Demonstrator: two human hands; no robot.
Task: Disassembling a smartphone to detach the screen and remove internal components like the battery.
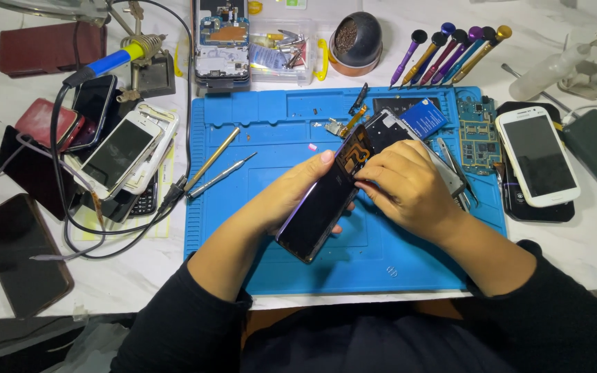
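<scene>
Phone screen panel (320, 202): thin, light, stiff, fragile glass; handling by edges safest. Left hand (286, 197) grip clamping long edge; right hand (409, 186) pinching flex end at 12 o'clock.

Work mat (381, 255): bright blue, on a white marbled table (139, 276). Panel (323, 200) held in the hands: glossy black, with an orange-brown patch at its far end. Phone (537, 155) at right: white casing, dark screen. Screwdrivers (450, 48) at far side: purple, pink, blue and gold handles with dark caps. Circuit board (478, 135): blue-green. Wallet (50, 48) at far left: dark red. Sleeves (188, 324): black.
</scene>
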